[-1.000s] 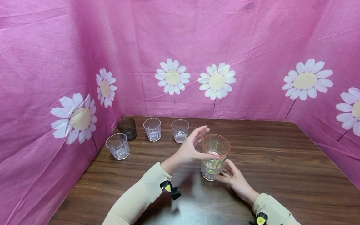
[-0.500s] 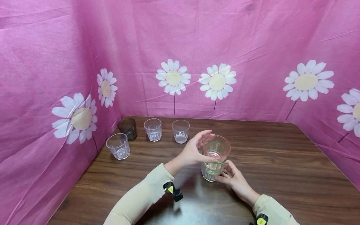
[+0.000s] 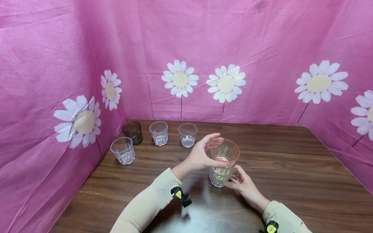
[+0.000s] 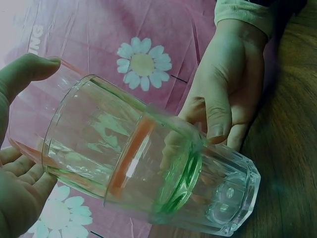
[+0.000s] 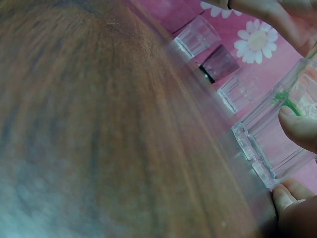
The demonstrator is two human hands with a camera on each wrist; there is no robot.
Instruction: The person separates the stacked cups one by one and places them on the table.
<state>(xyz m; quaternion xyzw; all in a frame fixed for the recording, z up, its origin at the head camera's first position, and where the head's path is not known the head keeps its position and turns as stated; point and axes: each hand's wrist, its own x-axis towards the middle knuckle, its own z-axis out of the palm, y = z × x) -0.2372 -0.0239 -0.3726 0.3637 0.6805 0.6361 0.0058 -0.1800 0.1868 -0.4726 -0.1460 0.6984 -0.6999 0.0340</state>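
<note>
Head view: we held stacked glasses.
Left hand gripped pink glass, right hand bottom glass, likely for steadiness.

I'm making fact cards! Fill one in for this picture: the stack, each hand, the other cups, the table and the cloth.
Stack, top to bottom: pink-rimmed cup, green cup, clear bottom cup, nested
Left hand: holds the pink-rimmed cup
Right hand: grips the clear bottom cup
Other cups: one dark cup, three colorless cups
Table: brown, wood-grained
Cloth: pink, white daisies
</note>
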